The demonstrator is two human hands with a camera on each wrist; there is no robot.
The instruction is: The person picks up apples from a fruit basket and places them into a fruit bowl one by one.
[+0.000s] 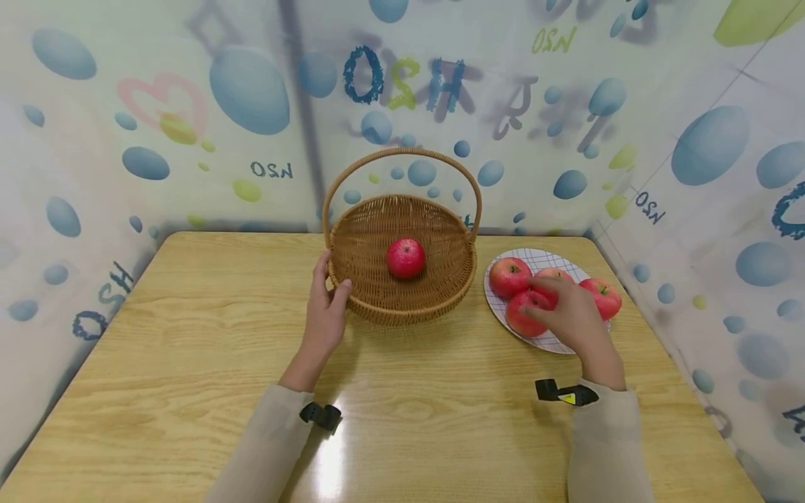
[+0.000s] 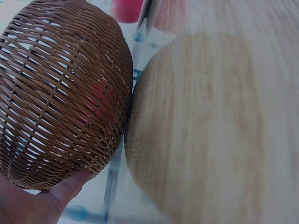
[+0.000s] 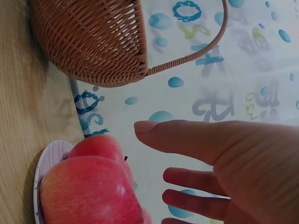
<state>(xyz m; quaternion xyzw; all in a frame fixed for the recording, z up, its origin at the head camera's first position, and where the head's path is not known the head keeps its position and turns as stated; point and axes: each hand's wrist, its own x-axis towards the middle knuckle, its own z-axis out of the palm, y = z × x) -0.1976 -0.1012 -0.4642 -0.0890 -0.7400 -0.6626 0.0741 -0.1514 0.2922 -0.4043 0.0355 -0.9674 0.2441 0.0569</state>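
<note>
A brown wicker basket (image 1: 402, 307) with a tall arched handle stands at the back middle of the table, one red apple (image 1: 405, 258) inside it. At its left rim, my left hand (image 1: 325, 314) grips the basket, thumb on the near side; the left wrist view shows the thumb against the weave. Several red apples (image 3: 88, 191) sit on a white plate (image 1: 521, 254) with a line pattern, to the right of the basket. Over these apples hovers my right hand (image 1: 575, 318), thumb and fingers spread apart with nothing between them in the right wrist view.
The light wooden table (image 1: 415, 405) ends at a patterned wall covering (image 1: 251, 188) behind the basket. Another patterned wall (image 1: 711, 244) runs along the right side, close to the plate. The basket's handle (image 1: 402, 151) rises high above its rim.
</note>
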